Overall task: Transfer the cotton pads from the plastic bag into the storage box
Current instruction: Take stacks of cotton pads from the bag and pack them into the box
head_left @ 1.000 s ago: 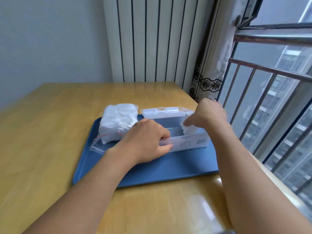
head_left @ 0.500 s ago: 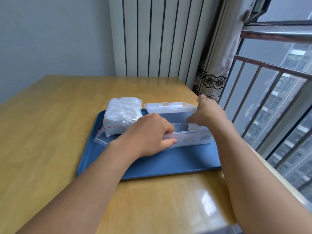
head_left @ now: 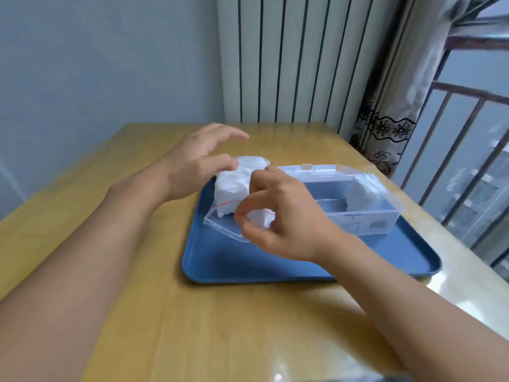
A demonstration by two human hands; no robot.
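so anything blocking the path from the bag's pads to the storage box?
Nothing visible does. The storage box is open, lid back, right beside the plastic bag on the blue tray. Its right end already holds cotton pads; the left part looks free.

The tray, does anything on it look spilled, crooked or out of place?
Nothing stands out. The plastic bag of cotton pads and the open storage box both sit on the blue tray, and one stack of pads is inside the box.
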